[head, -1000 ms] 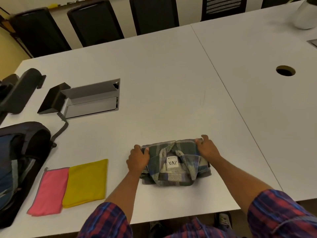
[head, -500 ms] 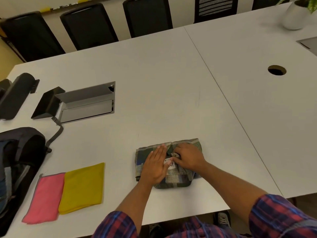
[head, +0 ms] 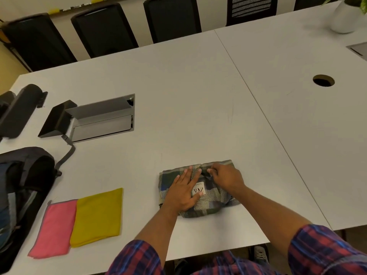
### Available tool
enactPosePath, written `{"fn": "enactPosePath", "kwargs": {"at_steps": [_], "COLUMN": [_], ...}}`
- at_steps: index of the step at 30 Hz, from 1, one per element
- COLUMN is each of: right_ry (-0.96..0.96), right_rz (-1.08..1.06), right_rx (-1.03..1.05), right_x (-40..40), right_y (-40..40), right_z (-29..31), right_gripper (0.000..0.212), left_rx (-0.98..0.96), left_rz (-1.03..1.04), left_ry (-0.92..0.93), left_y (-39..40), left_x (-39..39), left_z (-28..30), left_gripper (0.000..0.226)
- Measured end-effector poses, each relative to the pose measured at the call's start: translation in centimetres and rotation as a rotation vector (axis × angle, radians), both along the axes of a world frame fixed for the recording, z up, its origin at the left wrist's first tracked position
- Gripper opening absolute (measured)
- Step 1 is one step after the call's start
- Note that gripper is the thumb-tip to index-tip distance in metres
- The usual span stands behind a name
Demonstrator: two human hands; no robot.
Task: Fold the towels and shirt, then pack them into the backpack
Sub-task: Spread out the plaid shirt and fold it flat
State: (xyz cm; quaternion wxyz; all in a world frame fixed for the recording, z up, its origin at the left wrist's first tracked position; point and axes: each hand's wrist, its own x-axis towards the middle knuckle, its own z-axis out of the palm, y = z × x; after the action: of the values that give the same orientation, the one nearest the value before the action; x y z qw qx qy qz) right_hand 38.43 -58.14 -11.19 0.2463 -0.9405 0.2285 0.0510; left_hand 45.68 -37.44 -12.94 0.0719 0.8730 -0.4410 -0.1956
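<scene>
You are pressing your left hand (head: pixel 183 192) flat, fingers straight, on the folded shirt (head: pixel 208 203) lying directly under both hands, while your right hand (head: pixel 226 178) is pinching the collar. It is soft and will likely spring open, so be gripping both side edges together. Left of your left hand are lying the yellow towel (head: pixel 97 215) and pink towel (head: pixel 53 227), folded, with the backpack (head: pixel 21 187) beyond.

Black chairs (head: pixel 103 30) line the white table's (head: pixel 178 86) far edge; a white pot (head: pixel 345 18) stands far right.
</scene>
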Motion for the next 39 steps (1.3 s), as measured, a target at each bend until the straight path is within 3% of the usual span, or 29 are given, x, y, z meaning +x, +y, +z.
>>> {"fn": "enactPosePath", "kwargs": {"at_steps": [5,11,19,23,26,30,39], "right_ry": [-0.038,-0.146,-0.194,-0.345,-0.269,-0.068,-0.046], "right_rz": [0.117,0.114,0.205,0.469,0.616,0.62,0.534], "right_rx": [-0.163,-0.268,-0.416,-0.394,-0.289,-0.182,-0.299], "right_x": [-0.8,-3.5,-6.8,-4.7,-3.6,-3.7,-5.3], "right_y": [0.6,0.2,-3.4,-2.0,-0.3,-0.4,-0.6], "right_z": [-0.6,-2.6,-3.3,-1.4,-1.4,-2.9,-4.0], "right_gripper": [0.033,0.047,0.058,0.063,0.055,0.066,0.073], "left_rx": [0.105,0.2,0.211,0.191,0.17,0.105,0.052], "left_rz": [0.026,0.042,0.014,0.031,0.047,0.093,0.116], "left_ry": [0.005,0.021,-0.009,-0.045,-0.052,-0.047,-0.062], "left_y": [-1.2,-2.5,-2.4,-2.2,-2.0,-1.3,-1.1], "left_x": [0.0,0.5,0.6,0.0,-0.3,-0.8,-1.7], "left_z": [0.5,0.9,1.0,0.2,-0.2,-0.6,-0.8], "left_gripper": [0.079,0.086,0.099,0.101,0.106,0.12,0.123]}}
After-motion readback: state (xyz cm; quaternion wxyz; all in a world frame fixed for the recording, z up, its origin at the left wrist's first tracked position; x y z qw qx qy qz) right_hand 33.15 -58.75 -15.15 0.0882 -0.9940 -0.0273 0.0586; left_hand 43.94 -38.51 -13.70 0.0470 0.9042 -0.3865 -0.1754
